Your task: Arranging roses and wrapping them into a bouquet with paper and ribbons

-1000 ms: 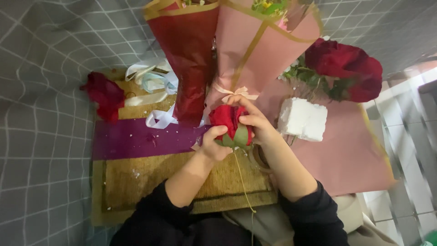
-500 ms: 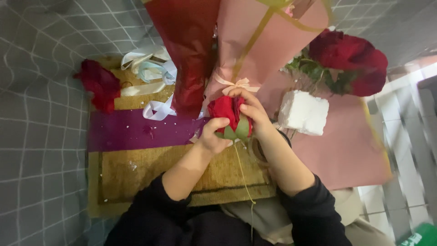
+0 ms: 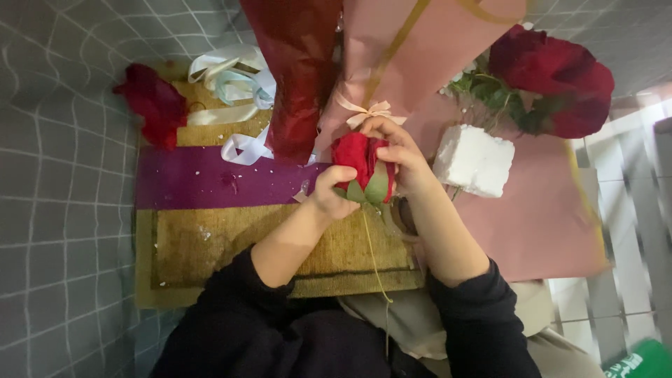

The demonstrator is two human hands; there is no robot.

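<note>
Both the left hand and the right hand grasp a red rose above the gold mat. It looks light and fragile; its thin stem seems the safer hold. Beyond stands a pink bouquet.

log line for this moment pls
left hand: holds red rose at base | right hand: cups bloom | stem: hangs toward lap | nearby: white foam block, pink wrapped bouquet
</note>
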